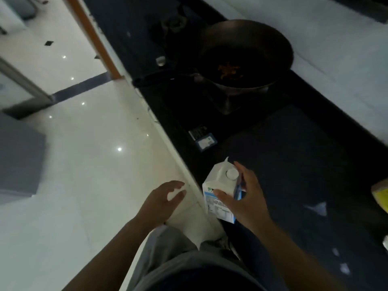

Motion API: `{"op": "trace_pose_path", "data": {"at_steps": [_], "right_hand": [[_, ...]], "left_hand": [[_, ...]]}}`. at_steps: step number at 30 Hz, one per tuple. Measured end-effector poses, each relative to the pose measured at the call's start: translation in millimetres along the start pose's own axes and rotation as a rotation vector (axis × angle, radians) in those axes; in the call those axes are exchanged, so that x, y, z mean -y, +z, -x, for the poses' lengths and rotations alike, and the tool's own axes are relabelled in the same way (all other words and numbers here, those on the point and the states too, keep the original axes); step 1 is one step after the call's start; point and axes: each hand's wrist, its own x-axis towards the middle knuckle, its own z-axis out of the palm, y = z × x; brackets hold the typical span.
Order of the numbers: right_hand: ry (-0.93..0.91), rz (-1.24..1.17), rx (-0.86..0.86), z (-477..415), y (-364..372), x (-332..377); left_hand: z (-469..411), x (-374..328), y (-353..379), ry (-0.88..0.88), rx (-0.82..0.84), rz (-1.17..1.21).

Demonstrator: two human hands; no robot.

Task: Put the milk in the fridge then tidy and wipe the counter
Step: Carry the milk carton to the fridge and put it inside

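Now: milk step in hand. Left hand [165,198], lower centre-left, has relaxed, spread fingers and holds nothing; it hangs over the pale floor [84,160], just off the counter edge. Milk carton [217,179], lower centre, stands upright at the near edge of the dark counter [294,148]; cannot tell whether its base rests on the top or is just lifted. Right hand [243,200] grips the carton, thumb across the front face, fingers round the far side beside the white cap [231,173], which appears to be on. Judgement: carry the carton upright, hold the body rather than the folded top, and leave the free left hand for the fridge door. Fridge not identified with certainty. Wiping not yet begun: a pan [245,55], upper centre, holds food remains; pale scraps [318,207] lie lower right; a yellow object [381,196] sits at the right edge. Writing: a small pack [204,140] on the counter above the carton shows a pale label, unreadable. The carton carries a blue-and-white panel of fine print, too blurred to read; no brand legible.
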Motion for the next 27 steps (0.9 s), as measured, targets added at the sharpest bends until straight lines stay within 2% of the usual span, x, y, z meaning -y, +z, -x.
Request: {"op": "trace_pose_path", "data": {"at_steps": [7,13,18,22,27], "right_hand": [[-0.112,0.073,0.262,-19,107,53],[-0.318,0.115,0.396,-34,257,123],[-0.497,0.094,0.608,-28,401,189],[-0.652,0.131,0.795,-12,498,234],[-0.757,0.157,0.935,-4,591,262]], "left_hand": [[45,85,-76,-0.164,-0.206,0.221],[90,179,-181,-0.219,-0.441,0.231],[150,257,-265,-0.349,-0.705,0.253],[193,299,-301,-0.457,-0.937,0.312],[212,347,-335,-0.594,-1.052,0.346]]}}
